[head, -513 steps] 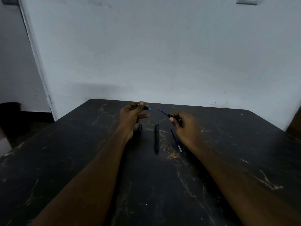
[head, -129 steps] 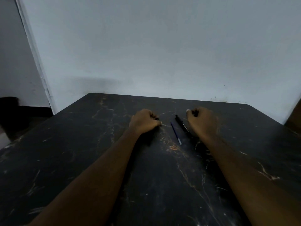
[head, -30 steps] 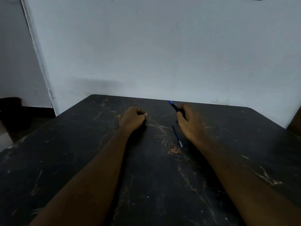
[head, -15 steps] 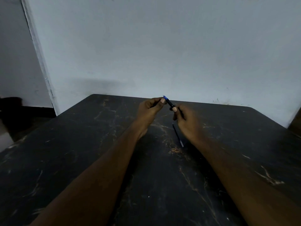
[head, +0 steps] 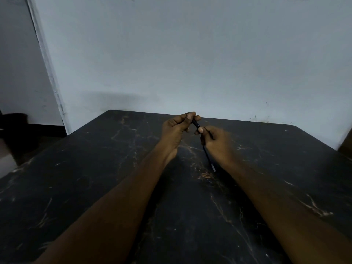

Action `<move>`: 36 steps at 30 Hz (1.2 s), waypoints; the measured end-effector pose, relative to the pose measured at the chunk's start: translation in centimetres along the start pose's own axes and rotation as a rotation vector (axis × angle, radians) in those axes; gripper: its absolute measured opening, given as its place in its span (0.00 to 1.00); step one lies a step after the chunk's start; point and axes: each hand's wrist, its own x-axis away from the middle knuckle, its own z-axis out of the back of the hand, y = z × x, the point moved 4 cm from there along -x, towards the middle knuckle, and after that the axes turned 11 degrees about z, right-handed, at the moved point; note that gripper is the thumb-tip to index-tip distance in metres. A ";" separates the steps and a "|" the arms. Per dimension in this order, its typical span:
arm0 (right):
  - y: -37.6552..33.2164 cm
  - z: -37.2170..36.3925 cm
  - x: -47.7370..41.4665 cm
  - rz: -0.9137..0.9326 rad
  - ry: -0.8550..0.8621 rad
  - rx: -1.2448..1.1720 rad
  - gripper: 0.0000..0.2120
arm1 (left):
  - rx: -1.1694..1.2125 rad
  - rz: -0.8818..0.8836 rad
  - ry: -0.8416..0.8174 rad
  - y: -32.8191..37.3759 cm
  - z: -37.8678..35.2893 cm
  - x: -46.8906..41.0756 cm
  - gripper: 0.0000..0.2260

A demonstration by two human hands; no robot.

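Left hand [head: 176, 128] and right hand [head: 217, 141] both pinched the pen [head: 196, 124], which we held up between them above the table [head: 95, 187]. Half a second earlier its blue tip showed past the left fingertips; now they covered it. We judged that end was being closed up, reassembly nearly done. A thin refill [head: 209, 159] lay loose just below the right hand. No writing legible on anything; light too dim.

table [head: 80, 187]: black, marbled, scratched | wall [head: 190, 63]: pale, behind table
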 end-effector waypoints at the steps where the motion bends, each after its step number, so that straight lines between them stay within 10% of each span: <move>1: 0.0 0.0 0.0 0.003 0.014 0.011 0.11 | 0.006 -0.001 0.019 0.0 0.0 0.0 0.05; 36: 0.5 0.4 0.6 0.002 0.070 0.073 0.16 | 0.012 0.129 0.105 -0.1 0.3 0.2 0.07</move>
